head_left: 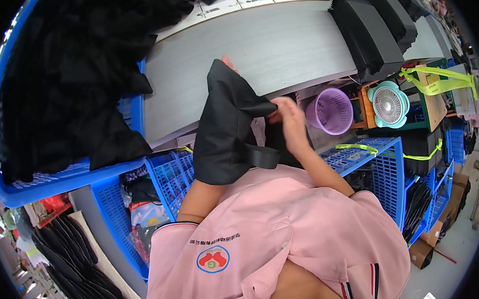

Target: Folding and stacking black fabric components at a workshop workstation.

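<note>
The right hand (289, 116) pinches an edge of the black fabric pouch (230, 128), held above the near edge of the grey desk (277, 48); the left hand (226, 62) is mostly hidden inside the pouch, grip unclear; a lilac plastic basket (330, 111) sits just right.

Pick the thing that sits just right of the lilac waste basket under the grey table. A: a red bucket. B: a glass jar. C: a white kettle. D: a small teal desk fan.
D: a small teal desk fan with a round white grille stands right beside the lilac waste basket, below the edge of the grey table.
</note>
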`<act>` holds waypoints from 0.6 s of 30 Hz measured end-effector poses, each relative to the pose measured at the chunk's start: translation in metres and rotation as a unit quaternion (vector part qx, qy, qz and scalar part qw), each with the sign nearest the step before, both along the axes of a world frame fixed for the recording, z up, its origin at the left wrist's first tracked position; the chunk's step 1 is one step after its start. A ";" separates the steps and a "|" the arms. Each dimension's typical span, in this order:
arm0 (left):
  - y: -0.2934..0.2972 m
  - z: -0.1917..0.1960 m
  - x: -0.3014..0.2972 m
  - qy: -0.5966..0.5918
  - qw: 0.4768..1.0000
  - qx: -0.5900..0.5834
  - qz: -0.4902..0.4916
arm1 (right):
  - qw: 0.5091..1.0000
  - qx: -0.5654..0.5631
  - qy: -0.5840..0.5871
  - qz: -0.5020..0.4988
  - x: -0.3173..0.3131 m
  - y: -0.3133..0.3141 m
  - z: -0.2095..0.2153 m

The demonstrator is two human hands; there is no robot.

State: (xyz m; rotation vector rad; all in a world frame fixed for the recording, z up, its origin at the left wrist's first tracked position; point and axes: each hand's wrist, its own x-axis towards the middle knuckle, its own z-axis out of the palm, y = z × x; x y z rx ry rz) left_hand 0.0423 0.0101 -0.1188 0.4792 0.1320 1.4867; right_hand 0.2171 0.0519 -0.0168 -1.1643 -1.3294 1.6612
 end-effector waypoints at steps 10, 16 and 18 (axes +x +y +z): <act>-0.107 -0.001 -0.047 0.316 0.947 -0.041 0.032 | 0.953 -0.010 0.219 0.208 0.019 0.014 0.057; -0.082 -0.006 -0.006 0.497 0.863 -0.064 0.072 | 0.978 -0.023 0.189 0.090 0.000 0.035 0.089; -0.067 -0.009 0.013 0.553 0.826 -0.069 0.087 | 0.991 -0.001 0.126 0.053 0.001 0.065 0.073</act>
